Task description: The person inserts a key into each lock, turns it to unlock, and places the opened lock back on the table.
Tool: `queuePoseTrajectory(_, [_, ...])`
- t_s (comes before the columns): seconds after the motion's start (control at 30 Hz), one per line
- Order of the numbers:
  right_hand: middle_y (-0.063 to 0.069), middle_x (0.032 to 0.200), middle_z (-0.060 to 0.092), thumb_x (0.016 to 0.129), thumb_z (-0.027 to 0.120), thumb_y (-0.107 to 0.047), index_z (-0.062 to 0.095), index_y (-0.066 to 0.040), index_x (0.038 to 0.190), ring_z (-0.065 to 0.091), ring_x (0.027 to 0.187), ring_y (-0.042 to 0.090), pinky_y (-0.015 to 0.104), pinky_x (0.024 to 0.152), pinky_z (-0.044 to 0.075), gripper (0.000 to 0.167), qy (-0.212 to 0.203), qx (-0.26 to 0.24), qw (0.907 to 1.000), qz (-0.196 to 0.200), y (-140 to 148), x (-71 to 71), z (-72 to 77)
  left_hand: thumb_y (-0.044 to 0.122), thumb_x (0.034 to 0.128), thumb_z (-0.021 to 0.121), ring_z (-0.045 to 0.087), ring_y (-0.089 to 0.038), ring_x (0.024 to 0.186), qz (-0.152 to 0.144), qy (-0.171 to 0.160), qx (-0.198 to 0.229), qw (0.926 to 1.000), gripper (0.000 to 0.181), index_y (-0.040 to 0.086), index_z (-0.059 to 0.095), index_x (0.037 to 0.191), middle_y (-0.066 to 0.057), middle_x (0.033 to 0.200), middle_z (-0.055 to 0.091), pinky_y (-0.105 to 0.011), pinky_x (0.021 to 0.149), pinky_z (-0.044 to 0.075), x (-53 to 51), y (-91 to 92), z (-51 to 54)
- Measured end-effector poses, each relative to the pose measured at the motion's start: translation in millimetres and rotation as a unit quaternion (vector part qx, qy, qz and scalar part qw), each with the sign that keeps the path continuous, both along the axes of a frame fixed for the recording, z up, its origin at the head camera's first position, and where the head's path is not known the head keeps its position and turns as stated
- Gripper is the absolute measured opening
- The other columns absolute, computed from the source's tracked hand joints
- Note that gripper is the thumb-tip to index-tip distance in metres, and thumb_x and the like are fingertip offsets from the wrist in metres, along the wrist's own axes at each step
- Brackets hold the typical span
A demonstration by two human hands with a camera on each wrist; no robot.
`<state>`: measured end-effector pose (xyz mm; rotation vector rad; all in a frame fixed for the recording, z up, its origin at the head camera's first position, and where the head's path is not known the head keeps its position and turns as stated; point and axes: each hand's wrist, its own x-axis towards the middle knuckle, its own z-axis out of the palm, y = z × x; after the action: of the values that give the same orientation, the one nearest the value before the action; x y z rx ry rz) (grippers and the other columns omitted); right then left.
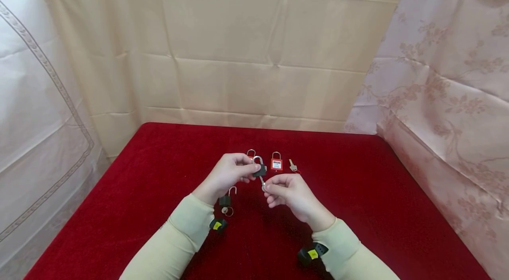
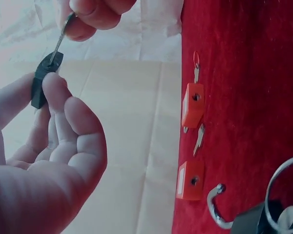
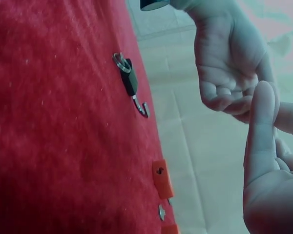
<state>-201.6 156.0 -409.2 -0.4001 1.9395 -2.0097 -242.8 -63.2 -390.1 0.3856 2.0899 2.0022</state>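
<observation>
I'm seeing left grip (image 1: 234, 170) pinching black padlock (image 1: 260, 171) between thumb and fingers, shackle rising above the fingertips | right grip (image 1: 289, 192) pinching key (image 1: 262, 182) by its head, blade meeting the padlock's underside | both being held above tabletop (image 1: 159, 160) | open-shackled padlock (image 1: 225, 201) and labelled red padlock (image 1: 276, 164) lying there

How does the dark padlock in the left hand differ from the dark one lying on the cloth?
The held padlock is raised in the left hand; the lying padlock rests on the red cloth. The right hand pinches the held padlock's key; no hand touches the lying padlock's key. Both have dark bodies and metal shackles.
</observation>
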Motion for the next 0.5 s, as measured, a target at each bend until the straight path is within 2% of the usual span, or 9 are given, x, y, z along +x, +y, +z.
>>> queuePoseTrajectory(0.13, [0.015, 0.085, 0.069, 0.095, 0.069, -0.004, 0.067, 0.009, 0.104, 0.068, 0.069, 0.017, 0.037, 0.071, 0.062, 0.016, -0.004, -0.021, 0.9997, -0.012, -2.3, 3.6, 3.4, 0.011, 0.0941, 0.073, 0.068, -0.02, 0.076, -0.011, -0.046, 0.056, 0.9973, 0.01, 0.004, 0.067, 0.092, -0.009, 0.086, 0.071, -0.036, 0.073, 0.059, -0.8, 0.5, -0.6])
queuePoseTrajectory(0.23, [0.013, 0.084, 0.069, 0.095, 0.069, -0.006, 0.067, 0.007, 0.103, 0.068, 0.069, 0.017, 0.037, 0.071, 0.062, 0.015, -0.012, -0.037, 0.9991, -0.018, -4.0, 6.2, 6.0, 0.01, 0.095, 0.072, 0.068, -0.019, 0.075, -0.013, -0.065, 0.083, 0.9943, 0.01, 0.005, 0.065, 0.09, -0.008, 0.088, 0.07, -0.035, 0.074, 0.059, -1.0, 0.8, -0.9])
queuePoseTrajectory(0.37, [0.012, 0.083, 0.069, 0.096, 0.068, -0.005, 0.068, 0.005, 0.101, 0.068, 0.068, 0.016, 0.036, 0.071, 0.062, 0.011, -0.025, -0.05, 0.9983, -0.02, -5.2, 7.6, 7.0, 0.009, 0.095, 0.072, 0.068, -0.018, 0.075, -0.011, -0.061, 0.086, 0.9943, 0.009, 0.005, 0.066, 0.089, -0.009, 0.087, 0.07, -0.035, 0.073, 0.059, -0.7, 1.1, -0.8])
queuePoseTrajectory(0.5, [0.013, 0.084, 0.07, 0.095, 0.067, -0.002, 0.068, 0.005, 0.101, 0.068, 0.068, 0.016, 0.036, 0.07, 0.062, 0.009, -0.029, -0.051, 0.9982, -0.013, -5.7, 7.8, 5.8, 0.011, 0.0949, 0.072, 0.068, -0.019, 0.076, -0.012, -0.056, 0.076, 0.9954, 0.01, 0.005, 0.066, 0.09, -0.009, 0.087, 0.071, -0.042, 0.08, 0.059, 0.3, 1.5, -0.5])
